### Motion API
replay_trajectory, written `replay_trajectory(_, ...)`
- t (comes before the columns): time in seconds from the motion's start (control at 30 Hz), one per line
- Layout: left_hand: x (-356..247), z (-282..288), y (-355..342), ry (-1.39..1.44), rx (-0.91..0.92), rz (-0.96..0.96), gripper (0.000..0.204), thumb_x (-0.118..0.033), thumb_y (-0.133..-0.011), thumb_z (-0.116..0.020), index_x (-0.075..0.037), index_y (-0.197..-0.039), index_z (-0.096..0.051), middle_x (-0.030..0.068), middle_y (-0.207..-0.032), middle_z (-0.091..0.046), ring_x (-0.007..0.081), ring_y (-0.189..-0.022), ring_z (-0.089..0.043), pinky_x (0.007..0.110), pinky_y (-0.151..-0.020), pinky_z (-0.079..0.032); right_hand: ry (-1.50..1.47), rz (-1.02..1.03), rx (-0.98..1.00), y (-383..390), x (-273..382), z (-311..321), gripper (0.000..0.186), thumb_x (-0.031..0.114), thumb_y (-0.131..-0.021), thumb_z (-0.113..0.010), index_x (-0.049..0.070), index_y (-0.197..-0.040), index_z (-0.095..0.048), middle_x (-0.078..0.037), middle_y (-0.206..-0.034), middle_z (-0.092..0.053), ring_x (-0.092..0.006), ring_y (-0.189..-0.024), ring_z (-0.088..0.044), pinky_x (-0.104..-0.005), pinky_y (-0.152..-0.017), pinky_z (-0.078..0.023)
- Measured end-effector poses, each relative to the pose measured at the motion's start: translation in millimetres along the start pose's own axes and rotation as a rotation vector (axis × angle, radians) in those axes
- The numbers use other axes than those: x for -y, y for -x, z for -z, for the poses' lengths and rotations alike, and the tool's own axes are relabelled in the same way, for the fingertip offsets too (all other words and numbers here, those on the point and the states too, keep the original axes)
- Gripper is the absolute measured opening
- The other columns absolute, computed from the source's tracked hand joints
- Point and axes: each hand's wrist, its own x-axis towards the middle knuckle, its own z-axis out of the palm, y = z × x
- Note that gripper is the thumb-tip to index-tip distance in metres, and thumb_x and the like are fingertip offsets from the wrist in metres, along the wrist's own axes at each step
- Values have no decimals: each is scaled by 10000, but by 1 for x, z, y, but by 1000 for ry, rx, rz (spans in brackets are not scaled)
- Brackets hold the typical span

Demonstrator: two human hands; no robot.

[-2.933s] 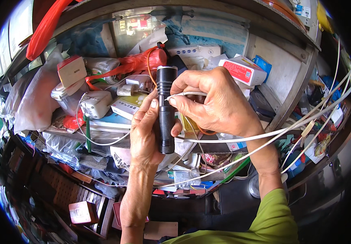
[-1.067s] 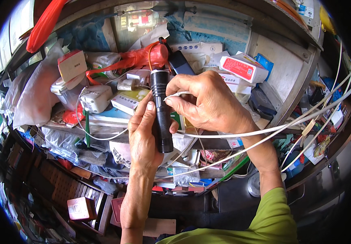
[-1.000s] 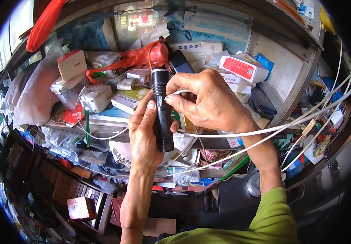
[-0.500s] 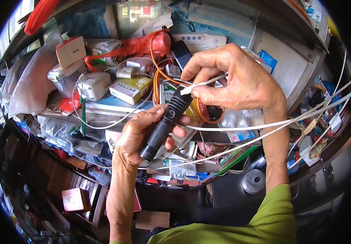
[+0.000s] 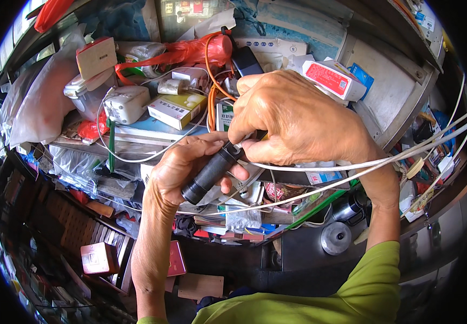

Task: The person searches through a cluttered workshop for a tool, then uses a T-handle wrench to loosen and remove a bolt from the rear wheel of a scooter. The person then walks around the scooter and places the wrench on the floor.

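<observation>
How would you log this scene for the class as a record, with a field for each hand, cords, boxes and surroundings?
Left hand: around the body of a black flashlight, tilted up to the right
Right hand: at the flashlight's upper end; what its fingertips pinch is hidden
Cords: white cable passing below the right hand; orange cord beyond the hands
Boxes: yellow and white box, upper left; red and white box, upper right
Surroundings: red plastic bundle toward the top; round silver lid, lower right
</observation>
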Motion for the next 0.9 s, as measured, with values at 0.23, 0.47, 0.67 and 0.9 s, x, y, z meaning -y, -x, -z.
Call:
replay_trajectory(0.23, 3, 0, 0, 32, -27, 6, 342, -135, -896, -366, 103, -1135, -420, 249, -898, -598, 238, -661, -615, 279, -607, -530, 64, 87, -110, -1, 3, -8, 131, 118, -588, -634, 18, -570, -551, -72, -602, -526, -260, -701, -512, -376, -602, -421)
replay_trajectory(0.47, 5, -15, 5, 53, -164, -71, 300, -120, -901, -374, 90, -1106, -435, 209, -984, -566, 232, -787, -619, 265, -582, -524, 106, 137, -103, -8, 6, -7, 156, 152, -607, -658, 25, -611, -568, -79, -660, -552, -263, -731, -523, -384, -635, -424)
replay_trajectory(0.67, 14, -17, 2, 97, -185, -124, 284, -129, -907, -379, 80, -1091, -437, 199, -978, -570, 216, -797, -615, 251, -553, -506, 136, 135, -75, -9, 4, -9, 134, 134, -629, -659, 23, -674, -599, -100, -671, -556, -272, -722, -537, -383, -654, -425)
replay_trajectory(0.9, 11, -24, 3, 122, -262, -218, 301, -133, -916, -373, 75, -1126, -436, 188, -881, -609, 171, -696, -590, 236, -540, -486, 150, 36, -215, -9, 1, -5, 165, 167, -630, -668, 16, -675, -616, -123, -647, -537, -273, -696, -540, -377, -681, -409)
